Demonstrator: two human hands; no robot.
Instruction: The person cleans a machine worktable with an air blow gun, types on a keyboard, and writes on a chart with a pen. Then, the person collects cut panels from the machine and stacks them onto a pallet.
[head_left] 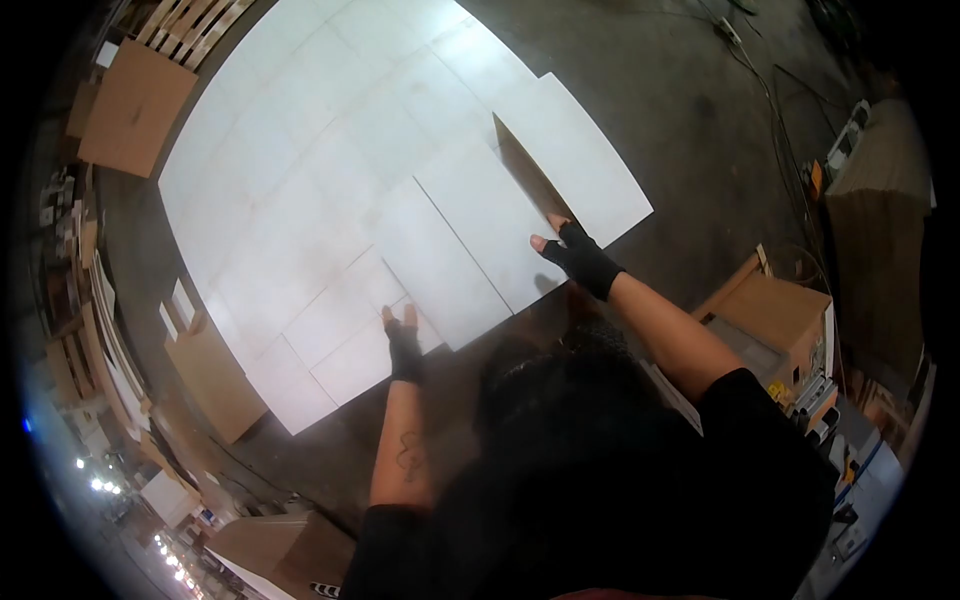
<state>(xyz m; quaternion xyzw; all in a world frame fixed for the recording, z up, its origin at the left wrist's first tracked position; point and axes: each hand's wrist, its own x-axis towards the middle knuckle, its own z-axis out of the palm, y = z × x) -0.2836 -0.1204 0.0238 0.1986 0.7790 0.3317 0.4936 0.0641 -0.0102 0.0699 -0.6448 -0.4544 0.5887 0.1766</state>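
Note:
White flat panels (pixel 330 190) lie side by side in a large layer in front of me. My left hand (pixel 404 345), in a black fingerless glove, rests near the front edge with its fingertips apart, next to the seam of a panel (pixel 430 270). My right hand (pixel 585 262), gloved the same way, grips a white panel (pixel 490 215) at its near right corner. The panel's right side shows a brown face (pixel 525 165), and it looks tilted or raised there. Part of the right fingers is hidden behind this edge.
Cardboard sheets (pixel 138 110) and a wooden pallet (pixel 190 25) stand at the left. A cardboard box (pixel 770 310) and tools (pixel 815 400) are at my right. Cables (pixel 775 110) run across the concrete floor (pixel 690 110). A tall brown stack (pixel 875 200) stands at far right.

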